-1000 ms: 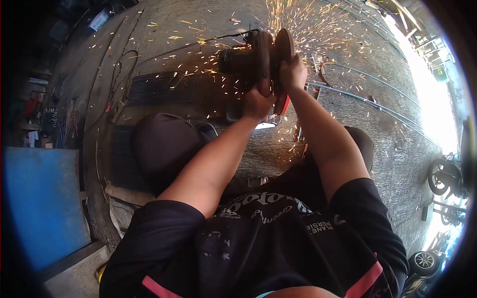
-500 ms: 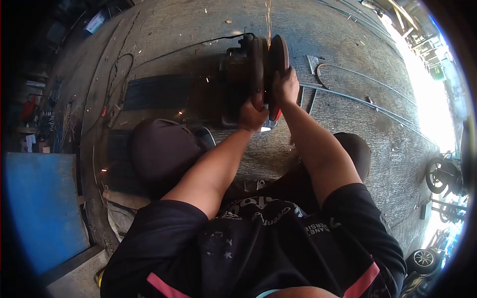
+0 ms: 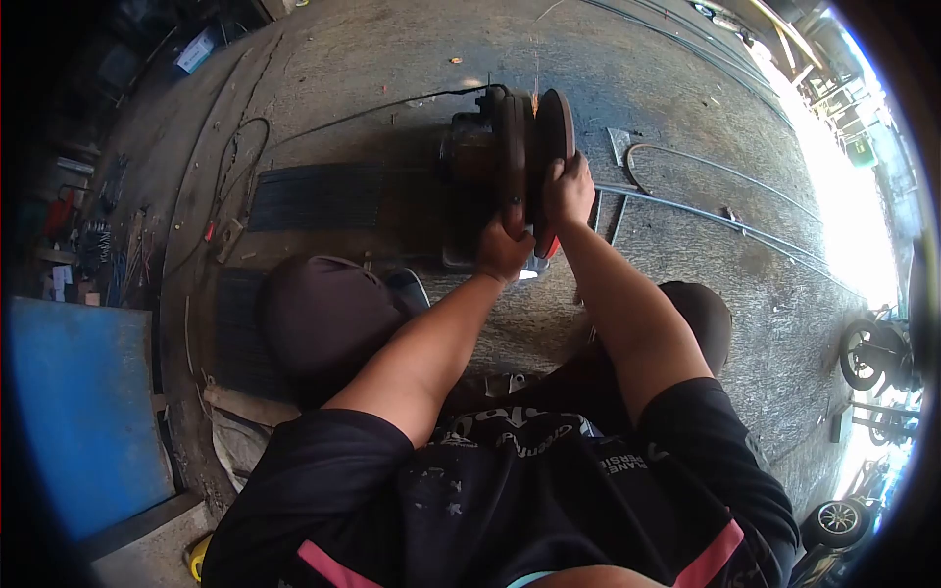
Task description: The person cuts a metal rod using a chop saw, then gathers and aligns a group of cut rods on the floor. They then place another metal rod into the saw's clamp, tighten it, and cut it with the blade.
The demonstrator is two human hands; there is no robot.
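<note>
both hands [image 3: 534, 220] clamped on a chop saw [image 3: 505, 147] on rough concrete floor [image 3: 686, 274], open workshop.

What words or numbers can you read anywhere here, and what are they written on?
Black T-shirt: white lettering across the chest, seen upside down and curved; too warped to read for sure.
Cut-off saw, held by the left hand and right hand: no readable label.
Blue box at the top left: too small to read.
</note>
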